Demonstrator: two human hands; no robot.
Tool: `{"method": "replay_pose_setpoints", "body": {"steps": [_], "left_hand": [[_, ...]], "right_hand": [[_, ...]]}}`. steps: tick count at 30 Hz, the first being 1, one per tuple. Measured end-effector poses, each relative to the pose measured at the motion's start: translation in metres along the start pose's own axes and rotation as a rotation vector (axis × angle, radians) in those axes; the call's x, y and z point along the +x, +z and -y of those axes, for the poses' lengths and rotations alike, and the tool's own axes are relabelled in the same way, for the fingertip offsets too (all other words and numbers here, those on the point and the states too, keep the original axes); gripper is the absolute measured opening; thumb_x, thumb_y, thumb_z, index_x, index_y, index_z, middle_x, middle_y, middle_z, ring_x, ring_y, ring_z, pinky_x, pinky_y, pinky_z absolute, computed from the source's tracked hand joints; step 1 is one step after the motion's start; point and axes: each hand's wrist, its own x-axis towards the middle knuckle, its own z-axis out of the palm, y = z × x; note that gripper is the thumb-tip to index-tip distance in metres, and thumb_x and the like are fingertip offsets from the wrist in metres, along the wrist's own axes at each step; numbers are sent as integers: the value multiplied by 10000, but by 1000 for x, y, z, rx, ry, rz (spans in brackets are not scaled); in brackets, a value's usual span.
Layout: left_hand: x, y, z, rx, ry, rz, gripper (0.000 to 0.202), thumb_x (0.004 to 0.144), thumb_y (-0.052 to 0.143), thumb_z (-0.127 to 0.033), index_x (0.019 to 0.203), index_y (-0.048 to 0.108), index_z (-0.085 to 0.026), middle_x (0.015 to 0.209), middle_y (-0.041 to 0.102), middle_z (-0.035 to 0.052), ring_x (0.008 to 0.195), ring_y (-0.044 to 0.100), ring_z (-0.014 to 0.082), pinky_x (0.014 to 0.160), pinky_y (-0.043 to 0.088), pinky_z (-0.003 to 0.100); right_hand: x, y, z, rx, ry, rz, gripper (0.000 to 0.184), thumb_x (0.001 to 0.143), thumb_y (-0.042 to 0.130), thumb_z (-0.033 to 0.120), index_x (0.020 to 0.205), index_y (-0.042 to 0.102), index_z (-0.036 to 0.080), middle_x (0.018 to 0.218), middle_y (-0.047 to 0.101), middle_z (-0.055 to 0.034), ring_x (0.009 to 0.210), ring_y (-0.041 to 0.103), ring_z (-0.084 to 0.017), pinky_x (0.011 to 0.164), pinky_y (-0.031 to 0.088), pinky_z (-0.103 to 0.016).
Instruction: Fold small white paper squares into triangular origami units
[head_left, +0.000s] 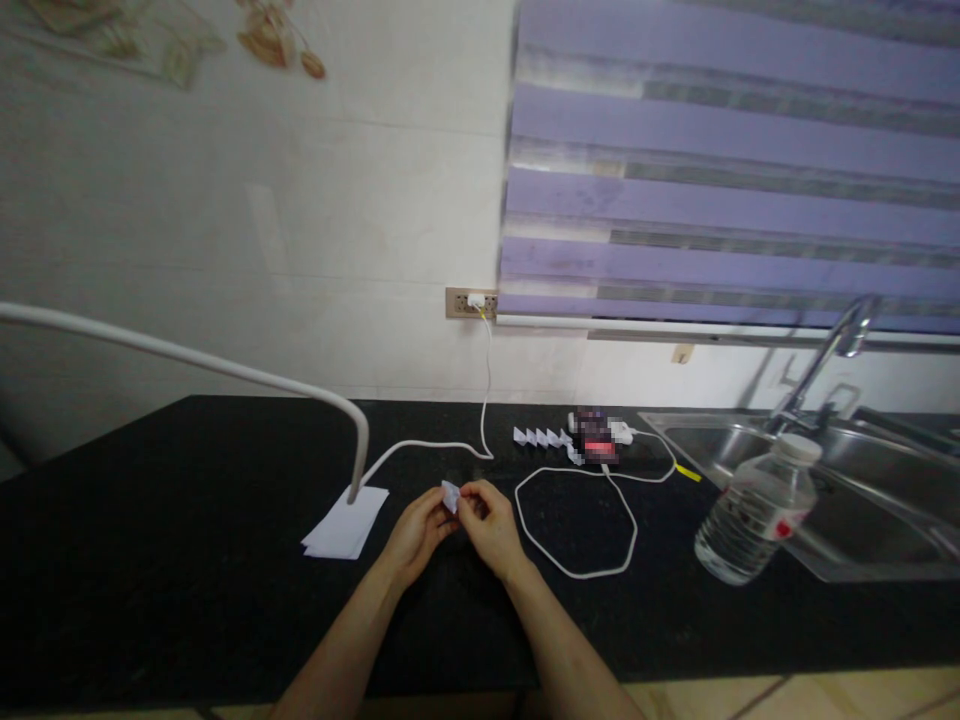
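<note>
Between my two hands is a small folded piece of white paper (450, 497), held above the dark counter. My left hand (418, 535) pinches its left side, fingers closed on it. From the other side my right hand (491, 525) grips it between thumb and fingers. A few sheets of white paper (346, 526) lie to the left of my left hand. Beyond my right hand, a row of several small folded white paper pieces (541, 438) sits on the counter, beside a blurred-out dark device (598, 437).
A white cable (576, 575) loops over the black counter (225, 600) right of my hands. A large water bottle (757, 512) stands by the steel sink (832, 560) with its faucet (825, 360). A white bent tube (225, 367) crosses from the left. A wall socket (459, 303) holds a plug.
</note>
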Motion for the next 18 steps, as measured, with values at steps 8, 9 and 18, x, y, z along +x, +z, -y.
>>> {"method": "replay_pose_setpoints", "body": {"steps": [8,9,18], "left_hand": [[3,-4,4,-32,7,-16,125,729,568,-262,759,597,-145,774,653,42,745,617,168,637,463,266],[4,-4,5,-34,4,-21,125,737,559,-260,766,599,-146,785,656,46,751,618,170,639,464,268],[3,-1,2,-86,-29,-52,199,785,511,-323,780,597,-144,717,640,39,676,601,147,619,473,268]], "right_hand": [[0,0,1,15,45,7,122,781,501,265,743,568,169,655,540,7,570,492,-101,514,399,-201],[0,0,1,32,59,9,114,778,504,263,754,565,170,652,540,9,564,493,-100,508,399,-200],[1,-1,3,47,-61,35,175,770,458,151,810,625,186,778,582,-23,660,539,-115,559,422,-208]]}}
